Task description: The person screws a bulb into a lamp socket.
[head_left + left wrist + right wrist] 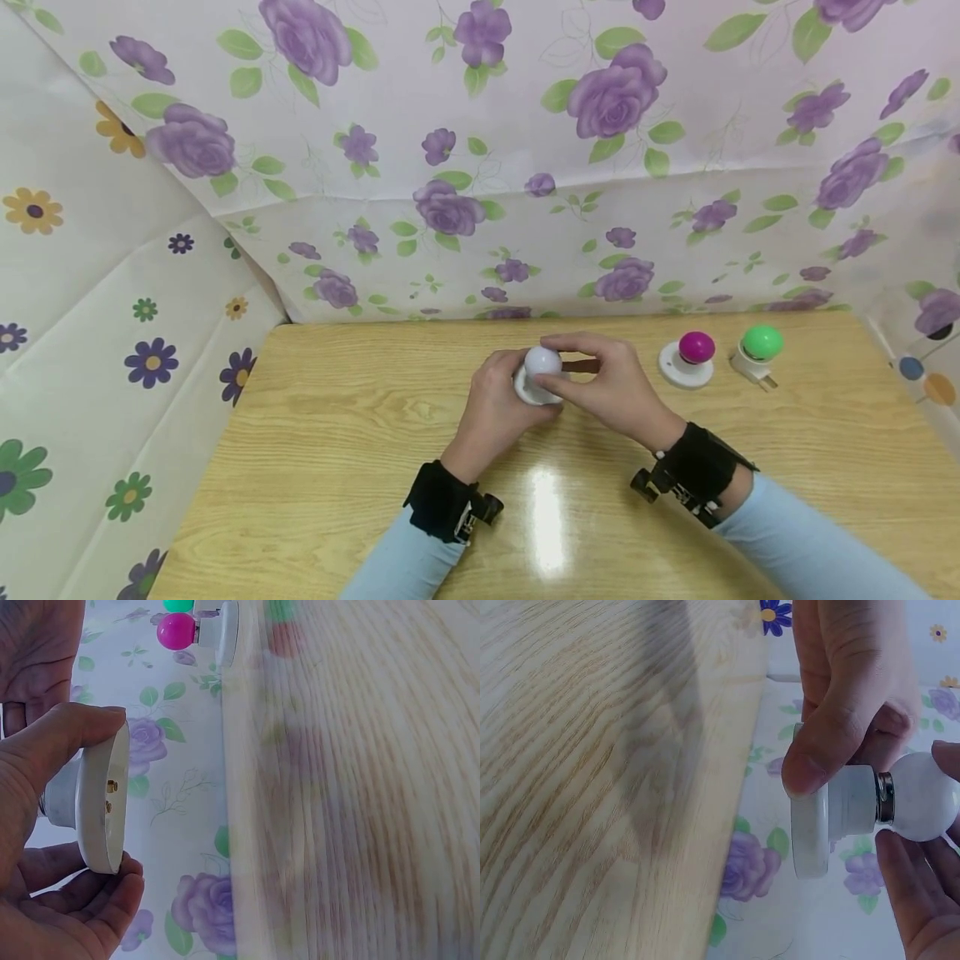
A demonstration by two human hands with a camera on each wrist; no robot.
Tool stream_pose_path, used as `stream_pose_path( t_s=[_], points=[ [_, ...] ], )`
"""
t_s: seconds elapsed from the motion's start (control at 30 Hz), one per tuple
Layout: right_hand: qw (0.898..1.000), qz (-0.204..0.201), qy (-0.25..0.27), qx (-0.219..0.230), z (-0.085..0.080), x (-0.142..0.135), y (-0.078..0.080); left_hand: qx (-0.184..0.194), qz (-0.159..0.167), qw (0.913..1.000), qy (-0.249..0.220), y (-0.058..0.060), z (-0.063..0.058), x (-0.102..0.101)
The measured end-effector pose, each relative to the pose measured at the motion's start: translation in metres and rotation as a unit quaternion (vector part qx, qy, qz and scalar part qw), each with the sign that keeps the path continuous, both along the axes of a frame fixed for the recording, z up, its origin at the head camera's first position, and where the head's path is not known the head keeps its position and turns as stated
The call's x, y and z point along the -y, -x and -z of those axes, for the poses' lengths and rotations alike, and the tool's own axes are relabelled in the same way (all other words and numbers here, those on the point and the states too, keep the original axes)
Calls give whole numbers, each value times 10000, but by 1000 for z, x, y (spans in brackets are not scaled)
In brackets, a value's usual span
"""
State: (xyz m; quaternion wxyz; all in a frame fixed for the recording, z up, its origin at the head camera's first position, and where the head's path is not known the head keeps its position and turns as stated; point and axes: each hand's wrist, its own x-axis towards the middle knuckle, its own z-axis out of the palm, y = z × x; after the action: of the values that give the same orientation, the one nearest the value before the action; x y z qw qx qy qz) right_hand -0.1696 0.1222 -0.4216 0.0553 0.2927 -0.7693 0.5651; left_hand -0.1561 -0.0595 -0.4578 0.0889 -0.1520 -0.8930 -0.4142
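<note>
My left hand [491, 404] grips a white round lamp holder [527, 392] by its disc-shaped base, thumb on one side and fingers on the other. In the left wrist view the hollow underside of the holder [103, 817] faces the table, with brass screws showing, and it is held above the wood. A small white light bulb [542, 361] sits in the socket. Thumb and fingers of my right hand [615, 387] hold the bulb's globe. A strip of metal screw base [885, 798] shows between globe and socket in the right wrist view.
To the right on the wooden table [337, 433] stands a magenta bulb [697, 347] in a white round holder [686, 377]. Beside it is a green bulb [762, 342] in a white plug-in socket [750, 365] with metal prongs. Flowered sheeting [360, 275] hangs behind the table.
</note>
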Motion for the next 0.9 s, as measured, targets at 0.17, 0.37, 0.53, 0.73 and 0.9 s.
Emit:
stream_pose_path(
  t_s=[0.17,0.37,0.53,0.73,0.9],
  points=[
    [9995,-126,-156,-247,-13,1,-5,15,-18,10000,-17,0,-1,0],
    [9963,-775,-313,-200,-35,0,-10,-8,-63,10000,27,0,-1,1],
    [9930,-1090,-444,130,-37,-2,-10,32,-34,10000,54,0,-1,2],
    [9909,-1195,-423,450,-33,-3,-9,35,-2,10000,45,0,-1,1],
    [9912,-1136,-454,496,-31,-4,-8,46,31,10000,22,-1,0,1]
  ],
)
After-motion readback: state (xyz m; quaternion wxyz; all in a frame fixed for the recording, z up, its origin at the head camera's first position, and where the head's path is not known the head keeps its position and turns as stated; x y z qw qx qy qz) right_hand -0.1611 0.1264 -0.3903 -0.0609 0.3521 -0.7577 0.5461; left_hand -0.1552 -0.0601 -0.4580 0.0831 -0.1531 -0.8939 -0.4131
